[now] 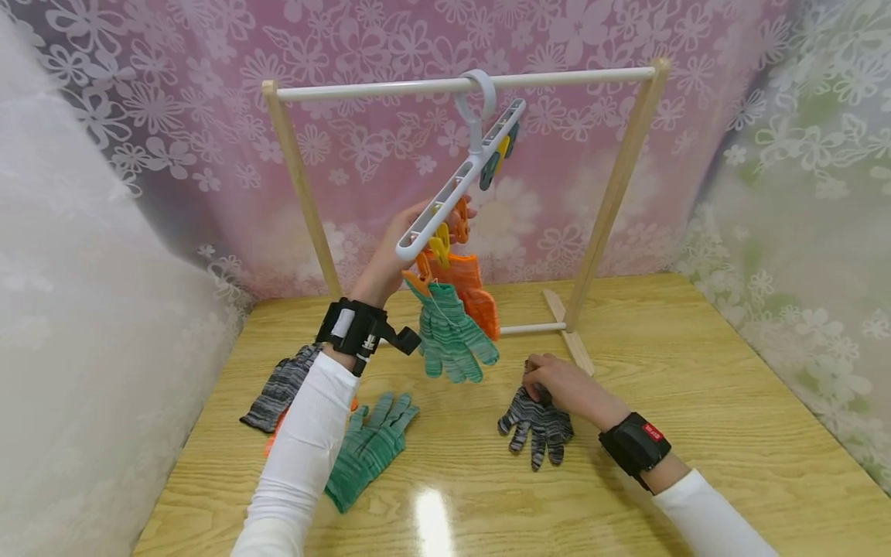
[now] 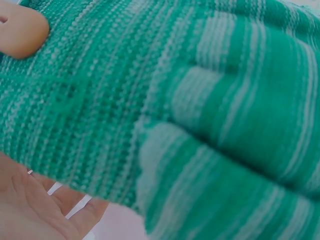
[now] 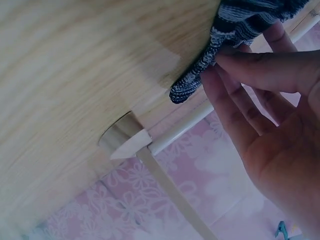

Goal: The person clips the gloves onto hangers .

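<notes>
- Evidently clipped, a green glove (image 1: pixel 455 336) dangles beneath the hanger (image 1: pixel 476 158).
- Left hand (image 1: pixel 406 226) behind it, perhaps steadying; grip unclear.
- Right hand (image 1: pixel 565 384) below it, pinching a grey glove (image 1: pixel 536 425).

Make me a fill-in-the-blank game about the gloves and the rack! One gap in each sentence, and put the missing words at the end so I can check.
1. One black-and-white glove is pinched by the person's ____ hand.
2. The hanging green glove is held up by a clothespin coloured ____.
3. The rack's posts are made of ____.
4. The pink backdrop has a pattern of white ____.

Missing words: right; orange; wood; flowers.
</notes>
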A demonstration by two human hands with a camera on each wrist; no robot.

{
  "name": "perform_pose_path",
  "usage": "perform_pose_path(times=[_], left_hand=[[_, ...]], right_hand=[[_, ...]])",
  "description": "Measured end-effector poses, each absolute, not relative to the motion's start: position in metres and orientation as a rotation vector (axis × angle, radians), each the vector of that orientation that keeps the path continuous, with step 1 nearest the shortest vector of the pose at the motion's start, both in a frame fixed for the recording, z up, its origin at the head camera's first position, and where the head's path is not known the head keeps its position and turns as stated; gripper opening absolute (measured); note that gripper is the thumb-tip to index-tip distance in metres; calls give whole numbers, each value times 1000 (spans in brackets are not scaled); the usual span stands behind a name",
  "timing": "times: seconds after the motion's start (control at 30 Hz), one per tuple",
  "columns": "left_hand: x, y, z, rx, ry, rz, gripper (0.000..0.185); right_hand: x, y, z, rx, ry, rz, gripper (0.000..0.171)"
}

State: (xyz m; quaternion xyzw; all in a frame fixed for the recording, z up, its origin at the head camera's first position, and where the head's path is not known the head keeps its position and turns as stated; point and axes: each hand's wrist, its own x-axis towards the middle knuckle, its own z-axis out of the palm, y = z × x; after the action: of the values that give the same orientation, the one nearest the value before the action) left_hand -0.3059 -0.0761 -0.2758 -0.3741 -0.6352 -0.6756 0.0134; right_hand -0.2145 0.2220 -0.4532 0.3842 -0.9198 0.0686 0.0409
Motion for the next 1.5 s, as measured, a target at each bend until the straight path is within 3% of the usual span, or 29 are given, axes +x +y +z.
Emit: perform_pose_path(times=[0.17,0.37,0.53,0.63,0.8,1.2,1.4,1.5], left_hand=[[-307,-72,-274,-1244,-1966,-2099,19],[-306,-71,-274,-1245,-1967,-2101,19],[-307,-73,-276,-1225,-1963,-2093,22],[-307,-73,-276,-1241,-1959,-2093,20],[-307,-73,-276,-1200,-1984,-2095,21],[-307,-71,-273,-1258,-1956,-2102,19],[-306,-69,-274,-1235,-1964,-2142,19],[-306,-68,-274,-1241,-1958,-2147,19]], right_hand=[[-224,224,-455,1139,-2858,304,46],[-216,226,-451,798,-2776,345,18],[-191,217,-451,698,-2934,302,62],[-178,212,-452,735,-3122,315,73],[-179,217,-452,859,-3184,364,74],[-221,250,-447,1207,-3213,764,76],[-233,245,-439,1035,-3107,807,56],[-238,238,-440,872,-3062,686,55]])
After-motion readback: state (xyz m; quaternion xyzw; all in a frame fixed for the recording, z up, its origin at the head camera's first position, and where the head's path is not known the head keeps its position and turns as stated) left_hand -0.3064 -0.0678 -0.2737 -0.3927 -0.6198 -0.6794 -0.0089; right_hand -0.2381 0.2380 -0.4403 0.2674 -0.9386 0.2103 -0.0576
